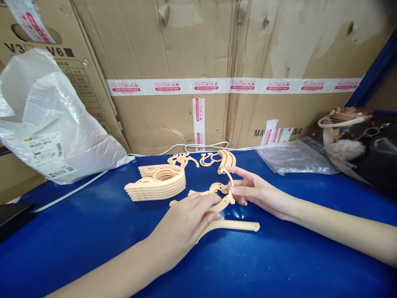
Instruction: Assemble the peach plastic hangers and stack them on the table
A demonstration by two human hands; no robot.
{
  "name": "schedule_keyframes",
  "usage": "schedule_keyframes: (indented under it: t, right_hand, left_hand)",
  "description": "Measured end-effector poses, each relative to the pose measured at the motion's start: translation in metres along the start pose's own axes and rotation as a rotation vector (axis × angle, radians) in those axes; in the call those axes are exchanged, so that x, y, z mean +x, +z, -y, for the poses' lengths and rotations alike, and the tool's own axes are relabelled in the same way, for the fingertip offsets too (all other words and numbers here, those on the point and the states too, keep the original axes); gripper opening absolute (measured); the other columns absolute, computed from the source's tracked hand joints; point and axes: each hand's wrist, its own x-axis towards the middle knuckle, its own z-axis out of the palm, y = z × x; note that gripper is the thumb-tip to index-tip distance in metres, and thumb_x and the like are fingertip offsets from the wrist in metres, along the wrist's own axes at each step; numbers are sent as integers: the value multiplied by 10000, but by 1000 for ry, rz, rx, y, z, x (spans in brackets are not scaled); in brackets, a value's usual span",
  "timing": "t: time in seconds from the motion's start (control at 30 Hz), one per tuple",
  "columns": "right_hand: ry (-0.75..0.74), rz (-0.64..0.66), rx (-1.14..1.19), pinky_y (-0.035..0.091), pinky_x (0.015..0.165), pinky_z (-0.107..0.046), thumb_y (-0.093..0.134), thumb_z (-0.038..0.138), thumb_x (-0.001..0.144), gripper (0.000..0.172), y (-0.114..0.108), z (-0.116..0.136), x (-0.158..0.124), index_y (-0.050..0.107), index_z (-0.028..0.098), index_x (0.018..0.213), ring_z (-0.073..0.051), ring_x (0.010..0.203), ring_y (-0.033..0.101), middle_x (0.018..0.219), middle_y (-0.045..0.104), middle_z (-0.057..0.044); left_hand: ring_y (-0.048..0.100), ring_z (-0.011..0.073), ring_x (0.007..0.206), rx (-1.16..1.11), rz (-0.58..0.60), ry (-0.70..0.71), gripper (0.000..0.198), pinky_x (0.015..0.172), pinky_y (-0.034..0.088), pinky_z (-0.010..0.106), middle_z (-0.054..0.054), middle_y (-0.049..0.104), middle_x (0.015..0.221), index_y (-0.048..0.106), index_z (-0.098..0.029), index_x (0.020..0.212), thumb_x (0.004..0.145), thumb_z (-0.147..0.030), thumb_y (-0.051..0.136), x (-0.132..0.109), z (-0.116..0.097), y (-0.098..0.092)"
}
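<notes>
My left hand point(186, 219) is closed around a cream plastic folding-hanger arm point(221, 204), its fingers covering most of it. At that arm's end, my right hand point(260, 192) pinches a curved cream hanger hook point(231, 179) between thumb and fingers. The hook stands up and meets the arm; whether it is seated cannot be made out. Below my left hand, a loose hanger arm point(237, 224) lies on the blue table, partly hidden by the hand. Another curved cream piece point(218, 187) shows just behind the hands.
A neat stack of cream hangers point(158, 188) sits left of centre. Farther back lie loose hooks point(206, 159) and a row of curved arms point(228, 159). A white cable point(198, 145), plastic bag point(294, 155), white parcel point(56, 124), dark bag point(375, 153) and cardboard boxes point(173, 120) border the table.
</notes>
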Motion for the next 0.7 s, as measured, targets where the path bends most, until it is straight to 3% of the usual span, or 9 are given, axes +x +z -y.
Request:
schedule_keyframes:
  t: [0.33, 0.57, 0.7]
  right_hand:
    - [-95, -13, -201, 350, 511, -219, 705, 257, 798, 565, 0, 7, -2, 441, 248, 1298, -98, 623, 495, 739, 565, 41]
    - [-183, -20, -289, 470, 752, -343, 654, 276, 844, 536, 5, 14, -8, 413, 258, 1322, -156, 770, 578, 788, 579, 21]
    - [-191, -44, -345, 481, 768, -367, 640, 296, 853, 530, 6, 14, -9, 421, 280, 1335, -176, 801, 584, 820, 587, 10]
  left_hand:
    - [659, 224, 889, 294, -103, 174, 303, 752, 526, 365, 71, 708, 992, 566, -154, 1059, 1027, -288, 296, 1, -5, 2]
    - [680, 240, 874, 334, -127, 168, 326, 716, 560, 386, 97, 714, 990, 585, -128, 1064, 1023, -287, 303, 1, -4, 3]
    - [693, 235, 836, 349, -80, 152, 373, 677, 571, 377, 94, 719, 965, 586, -119, 1102, 1028, -292, 264, -1, -5, 5]
